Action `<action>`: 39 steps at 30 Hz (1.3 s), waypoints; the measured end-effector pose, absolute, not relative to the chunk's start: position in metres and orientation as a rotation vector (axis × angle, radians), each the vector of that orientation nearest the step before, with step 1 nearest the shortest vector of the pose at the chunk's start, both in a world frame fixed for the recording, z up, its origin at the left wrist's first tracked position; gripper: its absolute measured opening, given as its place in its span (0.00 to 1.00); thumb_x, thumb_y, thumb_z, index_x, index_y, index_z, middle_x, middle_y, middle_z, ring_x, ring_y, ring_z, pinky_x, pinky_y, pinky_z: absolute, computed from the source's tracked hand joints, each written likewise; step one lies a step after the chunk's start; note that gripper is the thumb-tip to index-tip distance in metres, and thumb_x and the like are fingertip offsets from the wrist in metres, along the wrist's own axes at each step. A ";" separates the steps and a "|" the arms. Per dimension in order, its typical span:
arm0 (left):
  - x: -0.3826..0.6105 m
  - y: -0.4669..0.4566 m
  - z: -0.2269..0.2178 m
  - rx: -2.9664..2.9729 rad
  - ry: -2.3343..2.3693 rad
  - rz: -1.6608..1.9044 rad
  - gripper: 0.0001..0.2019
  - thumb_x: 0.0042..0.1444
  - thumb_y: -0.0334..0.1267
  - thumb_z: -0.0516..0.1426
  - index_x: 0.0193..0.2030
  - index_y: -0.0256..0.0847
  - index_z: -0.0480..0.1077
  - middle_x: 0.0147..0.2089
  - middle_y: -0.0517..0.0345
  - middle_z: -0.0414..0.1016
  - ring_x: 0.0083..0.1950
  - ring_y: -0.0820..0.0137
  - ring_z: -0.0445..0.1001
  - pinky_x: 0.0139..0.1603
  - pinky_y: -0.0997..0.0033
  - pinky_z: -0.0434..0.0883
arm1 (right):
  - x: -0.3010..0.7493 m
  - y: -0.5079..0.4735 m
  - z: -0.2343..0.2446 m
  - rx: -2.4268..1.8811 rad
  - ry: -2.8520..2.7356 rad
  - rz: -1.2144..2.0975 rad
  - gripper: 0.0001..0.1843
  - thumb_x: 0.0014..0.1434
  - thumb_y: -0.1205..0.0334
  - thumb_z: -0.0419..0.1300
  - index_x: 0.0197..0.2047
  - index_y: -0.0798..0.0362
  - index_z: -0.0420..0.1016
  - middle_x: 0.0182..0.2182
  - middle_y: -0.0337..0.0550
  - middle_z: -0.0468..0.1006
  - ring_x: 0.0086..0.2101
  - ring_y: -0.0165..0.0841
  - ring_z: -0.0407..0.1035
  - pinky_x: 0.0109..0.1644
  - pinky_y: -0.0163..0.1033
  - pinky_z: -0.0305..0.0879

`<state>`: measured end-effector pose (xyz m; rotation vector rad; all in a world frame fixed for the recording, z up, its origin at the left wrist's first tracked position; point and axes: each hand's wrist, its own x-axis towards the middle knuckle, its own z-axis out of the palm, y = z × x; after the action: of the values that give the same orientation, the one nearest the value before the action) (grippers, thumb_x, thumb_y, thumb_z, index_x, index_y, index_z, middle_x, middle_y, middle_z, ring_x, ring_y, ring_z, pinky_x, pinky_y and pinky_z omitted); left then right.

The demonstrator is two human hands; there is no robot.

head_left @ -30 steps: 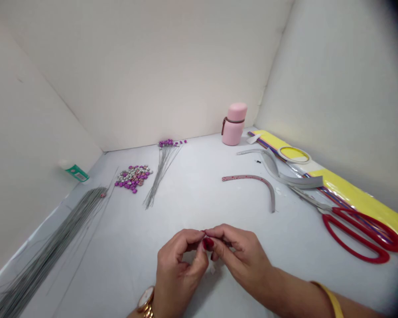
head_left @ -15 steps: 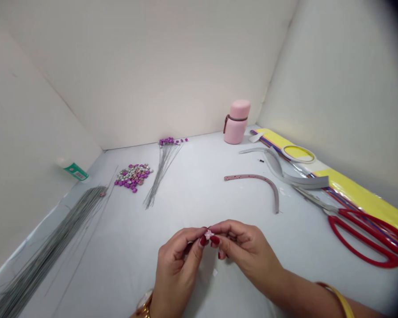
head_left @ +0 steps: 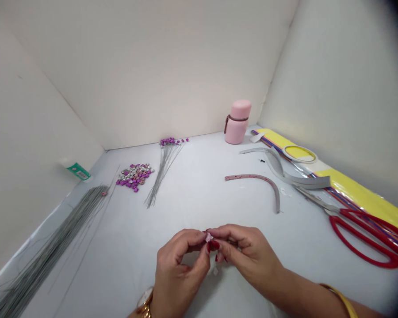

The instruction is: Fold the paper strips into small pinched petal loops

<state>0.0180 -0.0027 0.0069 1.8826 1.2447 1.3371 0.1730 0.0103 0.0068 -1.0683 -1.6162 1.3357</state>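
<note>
A small pale-pink star-shaped piece (head_left: 209,237) is pinched between both my hands, low in the middle of the head view. My left hand (head_left: 182,260) is closed on its left side, thumb and index fingertip together. From the right, my right hand (head_left: 242,247) grips it between thumb and index finger, the other fingers curled below. My fingertips partly hide the piece. A tiny white scrap (head_left: 215,271) lies on the table just under my hands.
Left: a wire bundle (head_left: 63,232), a heap of small purple, silver and pink pieces (head_left: 135,176), and purple-tipped wires (head_left: 162,172). Right: a pink flask (head_left: 237,123), a curved pinkish strip (head_left: 258,177), grey strips (head_left: 305,182), a tape roll (head_left: 313,158), yellow packets (head_left: 361,194), red-handled scissors (head_left: 365,251).
My left thumb has shifted lower and right along the pink piece, and the piece has turned slightly. Both hands still pinch it. The view has shifted a little.
</note>
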 end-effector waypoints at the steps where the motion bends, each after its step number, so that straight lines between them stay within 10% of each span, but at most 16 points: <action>1: 0.018 -0.003 0.007 1.893 1.250 1.342 0.07 0.47 0.25 0.57 0.32 0.37 0.72 0.29 0.54 0.76 0.30 0.71 0.75 0.30 0.75 0.74 | 0.173 0.010 0.007 -1.066 -1.635 1.318 0.10 0.57 0.62 0.54 0.40 0.53 0.74 0.25 0.40 0.76 0.23 0.28 0.70 0.27 0.31 0.67; 13: 0.022 -0.004 0.003 1.925 1.305 1.385 0.07 0.45 0.23 0.56 0.28 0.36 0.71 0.28 0.54 0.75 0.30 0.69 0.74 0.31 0.72 0.73 | 0.173 0.006 0.003 -1.066 -1.914 0.915 0.09 0.58 0.69 0.51 0.39 0.53 0.72 0.28 0.41 0.76 0.28 0.30 0.70 0.34 0.33 0.66; 39: 0.016 -0.002 -0.005 1.495 1.199 1.131 0.09 0.54 0.32 0.55 0.41 0.40 0.73 0.40 0.53 0.77 0.40 0.68 0.75 0.41 0.71 0.72 | 0.174 0.014 0.002 -1.147 -1.491 1.369 0.11 0.56 0.60 0.56 0.39 0.54 0.76 0.23 0.40 0.74 0.24 0.28 0.67 0.27 0.32 0.64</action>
<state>0.0159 -0.0020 -0.0046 1.4950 1.1989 1.1310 0.1744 0.0137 0.0019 -1.1474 -1.4913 1.3693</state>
